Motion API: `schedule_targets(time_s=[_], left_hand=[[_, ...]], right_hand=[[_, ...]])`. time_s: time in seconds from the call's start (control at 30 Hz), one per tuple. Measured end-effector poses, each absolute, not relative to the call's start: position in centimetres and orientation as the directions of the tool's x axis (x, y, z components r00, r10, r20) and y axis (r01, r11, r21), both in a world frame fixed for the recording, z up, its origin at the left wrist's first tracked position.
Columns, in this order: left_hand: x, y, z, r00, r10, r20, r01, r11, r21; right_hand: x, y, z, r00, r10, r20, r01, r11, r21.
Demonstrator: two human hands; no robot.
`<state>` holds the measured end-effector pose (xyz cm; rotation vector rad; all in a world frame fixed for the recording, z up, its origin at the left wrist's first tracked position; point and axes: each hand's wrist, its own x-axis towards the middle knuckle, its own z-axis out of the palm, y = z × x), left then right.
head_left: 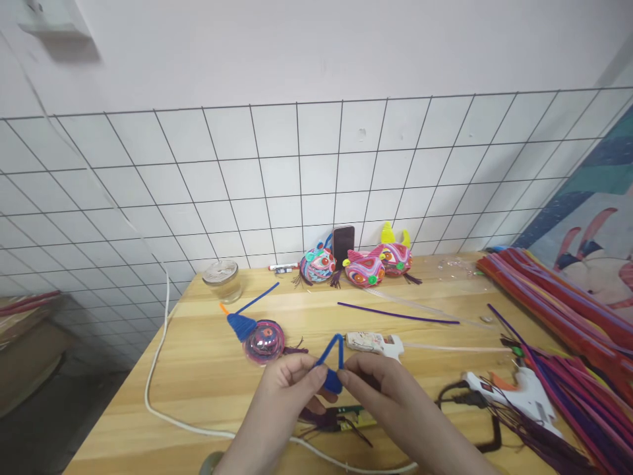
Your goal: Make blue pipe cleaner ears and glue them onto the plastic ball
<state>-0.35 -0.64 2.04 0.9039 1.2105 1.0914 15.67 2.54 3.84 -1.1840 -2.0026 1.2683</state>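
Wall (316, 53): you had it bright
Wall fixture (52, 18): its shadow fell below
Clear dome (266, 342): you caught glare
Lower left: lay dim

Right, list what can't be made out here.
Head view, all:
Blue pipe-cleaner shape: partly hidden by left hand and right hand.
Smartphone: lower right corner behind pink cat-eared ornament.
Red pipe-cleaner bundle: cut off by right edge.
Marker: lettering too small.

No text, brand or number can be read — anywhere.
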Motion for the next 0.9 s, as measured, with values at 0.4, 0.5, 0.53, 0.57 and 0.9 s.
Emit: schedule_targets(time_s=[0.4, 0.5, 0.53, 0.57, 0.9], left_hand=[[-0.57, -0.52, 1.3, 0.021, 0.97, -0.244, -0.116, 0.244, 0.963], [-0.54, -0.47, 1.41, 0.026, 0.97, -0.242, -0.124, 0.243, 0.962], [-0.53, -0.47, 1.54, 0.027, 0.969, -0.245, -0.127, 0.247, 0.961], [-0.51, -0.47, 1.69, 0.027, 0.968, -0.251, -0.13, 0.252, 0.959], [-0.27, -0.54, 1.73, 0.055, 0.96, -0.275, -0.156, 0.28, 0.947]], right_hand=[[15.85, 2.74, 4.23, -0.593, 0.789, -0.157, 0.324, 0.056, -0.945], [15.86, 2.82, 4.29, -0.611, 0.775, -0.163, 0.305, 0.041, -0.951], [15.86, 2.84, 4.25, -0.609, 0.777, -0.158, 0.3, 0.042, -0.953], [15.85, 2.85, 4.19, -0.605, 0.782, -0.148, 0.297, 0.048, -0.954], [15.91, 3.03, 3.53, -0.554, 0.826, -0.109, 0.356, 0.117, -0.927]])
